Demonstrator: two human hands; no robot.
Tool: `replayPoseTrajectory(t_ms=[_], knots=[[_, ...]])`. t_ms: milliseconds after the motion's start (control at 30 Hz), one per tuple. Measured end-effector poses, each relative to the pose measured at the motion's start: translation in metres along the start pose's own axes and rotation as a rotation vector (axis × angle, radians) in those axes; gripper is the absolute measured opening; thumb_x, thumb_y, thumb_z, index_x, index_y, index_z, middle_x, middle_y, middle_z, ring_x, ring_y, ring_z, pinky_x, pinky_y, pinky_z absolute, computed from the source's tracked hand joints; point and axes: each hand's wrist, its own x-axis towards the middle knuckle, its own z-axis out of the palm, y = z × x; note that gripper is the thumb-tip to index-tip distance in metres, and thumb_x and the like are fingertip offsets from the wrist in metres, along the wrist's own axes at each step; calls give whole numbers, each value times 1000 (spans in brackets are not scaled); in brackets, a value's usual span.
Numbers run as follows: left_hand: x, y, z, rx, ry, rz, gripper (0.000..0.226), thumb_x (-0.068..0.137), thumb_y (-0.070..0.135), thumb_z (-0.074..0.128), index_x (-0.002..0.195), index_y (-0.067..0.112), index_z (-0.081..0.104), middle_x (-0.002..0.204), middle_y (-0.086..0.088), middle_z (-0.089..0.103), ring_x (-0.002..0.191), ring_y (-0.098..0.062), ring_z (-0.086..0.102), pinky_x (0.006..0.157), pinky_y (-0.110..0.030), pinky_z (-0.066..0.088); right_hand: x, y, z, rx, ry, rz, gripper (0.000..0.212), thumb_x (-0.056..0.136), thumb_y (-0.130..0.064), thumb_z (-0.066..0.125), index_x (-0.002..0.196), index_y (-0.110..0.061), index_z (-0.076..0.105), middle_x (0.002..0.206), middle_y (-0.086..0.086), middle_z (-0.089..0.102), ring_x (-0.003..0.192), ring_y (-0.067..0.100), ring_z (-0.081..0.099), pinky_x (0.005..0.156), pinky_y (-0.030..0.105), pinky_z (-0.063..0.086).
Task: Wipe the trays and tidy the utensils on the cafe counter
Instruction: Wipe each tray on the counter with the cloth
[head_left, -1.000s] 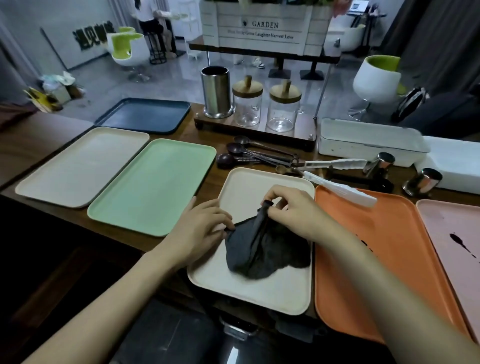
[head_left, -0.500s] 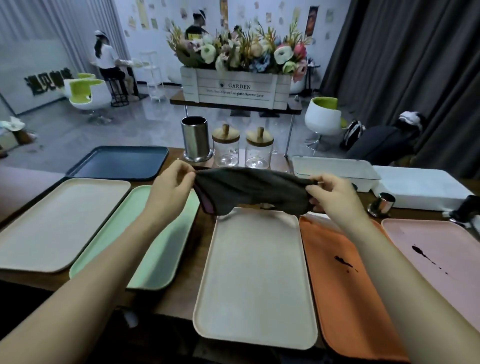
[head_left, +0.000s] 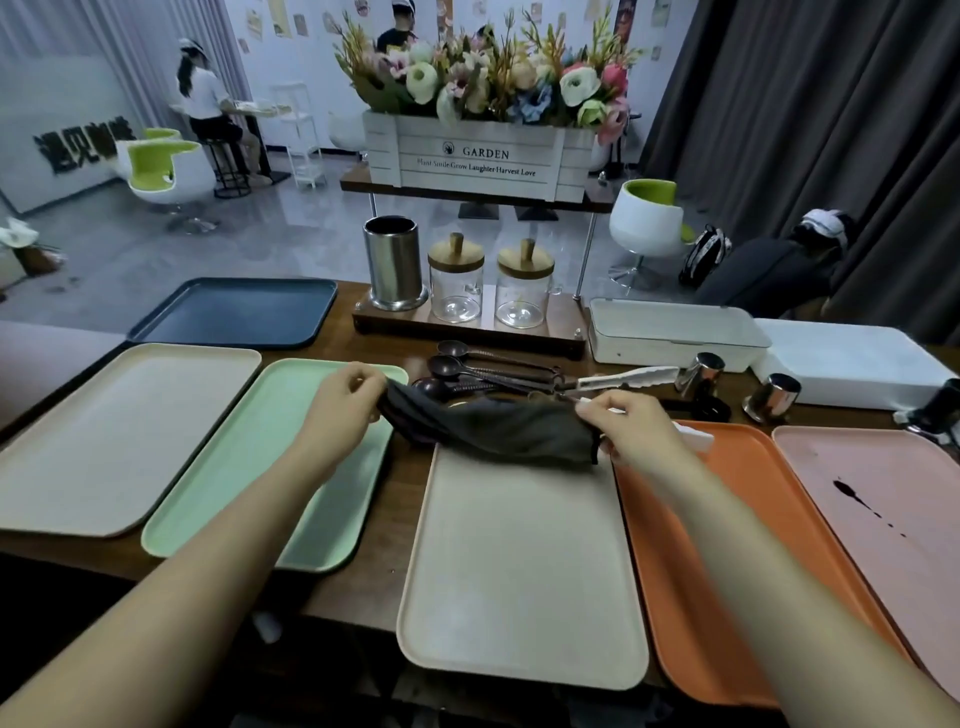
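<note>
Cloth: we hold the dark cloth (head_left: 493, 426) stretched between both hands, just above the far end of the middle beige tray (head_left: 519, 571), probably to open it flat before wiping
Left hand: our left hand (head_left: 343, 400) pinches the cloth's left corner between thumb and fingers
Right hand: our right hand (head_left: 631, 431) pinches the right edge the same way
Trays: set side by side, which suits wiping along the row; the pink tray (head_left: 857, 457) has a dark spill (head_left: 852, 493) and we judge it needs most work
Utensils: spoons (head_left: 467, 369) and tongs (head_left: 623, 376) lie loose behind the cloth, not yet tidied
</note>
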Motion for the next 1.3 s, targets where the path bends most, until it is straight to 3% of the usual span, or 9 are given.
replayPoseTrajectory(t_ms=[133, 300, 433, 600, 733, 900, 1000, 1100, 1300], knots=[[-9, 45, 2, -260, -47, -153, 14, 100, 11, 53, 90, 10, 62, 85, -9, 58, 64, -20, 57, 63, -29, 55, -6, -45, 4, 344, -40, 111, 14, 93, -24, 69, 89, -11, 70, 69, 0, 59, 51, 9, 49, 43, 19, 34], [-59, 71, 41, -315, -284, -107, 8, 101, 8, 59, 93, 10, 62, 75, -5, 59, 54, -14, 61, 61, -29, 60, -36, -70, 41, 249, -181, -76, 8, 91, -15, 71, 84, -16, 72, 69, -4, 65, 59, 8, 57, 48, 19, 42], [-69, 73, 47, -340, -309, -141, 5, 99, 10, 62, 96, 10, 64, 83, -10, 64, 64, -20, 65, 71, -34, 62, -45, -70, 45, 214, -135, -148, 10, 90, -15, 71, 82, -20, 74, 68, -7, 67, 65, 4, 58, 53, 21, 49], [-74, 79, 46, -381, -309, -142, 3, 97, 9, 66, 97, 6, 66, 85, -15, 67, 76, -28, 68, 77, -37, 62, -47, -70, 41, 84, -117, -220, 8, 88, -25, 73, 83, -32, 75, 77, -7, 73, 74, 9, 66, 76, 46, 61], [-76, 80, 44, -407, -381, -99, 7, 96, 3, 64, 100, 5, 70, 86, -12, 73, 81, -20, 74, 83, -34, 62, -48, -68, 36, -28, -164, -320, 14, 81, -38, 77, 94, -36, 73, 86, -11, 73, 85, 11, 68, 84, 43, 56], [-77, 74, 38, -254, -387, 105, 17, 95, -2, 63, 105, 7, 74, 97, -16, 74, 89, -20, 73, 84, -34, 60, -47, -64, 31, -153, -138, -390, 15, 84, -30, 76, 97, -35, 73, 87, -17, 71, 87, 5, 66, 82, 34, 54], [-72, 59, 39, 22, -240, 337, 32, 88, 4, 74, 113, 23, 70, 103, 5, 70, 95, -11, 68, 84, -26, 57, -42, -62, 24, -120, -133, -393, 15, 89, -17, 70, 96, -30, 74, 86, -15, 72, 86, 3, 66, 79, 26, 50], [-53, 38, 37, 105, -370, 354, 56, 86, 14, 78, 136, 31, 58, 126, 17, 62, 118, 5, 57, 99, -17, 46, -36, -62, 12, 4, -193, -377, 17, 92, -9, 67, 96, -24, 73, 88, -11, 73, 88, 6, 67, 82, 26, 51], [-15, 29, 50, 71, -379, 340, 18, 92, 9, 70, 93, 27, 69, 91, 9, 73, 87, -6, 68, 85, -33, 50, -18, -60, -11, 115, -193, -302, 17, 96, -4, 62, 100, -17, 72, 93, -2, 73, 89, 7, 66, 86, 27, 51]])
